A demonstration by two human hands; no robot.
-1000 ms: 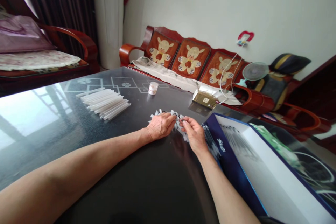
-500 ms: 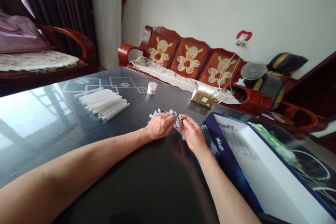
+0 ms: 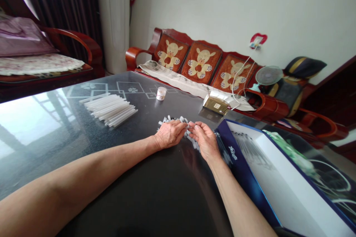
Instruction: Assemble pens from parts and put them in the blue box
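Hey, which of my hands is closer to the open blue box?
Your right. The right hand is just left of the blue box; the left hand is farther left, beyond the right hand, at the pile of small white pieces.

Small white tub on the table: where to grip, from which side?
I'd pinch the white tub around its side wall, thumb opposite fingers, coming down from above: it looks short, round and upright, standing apart from the white sticks and gold box.
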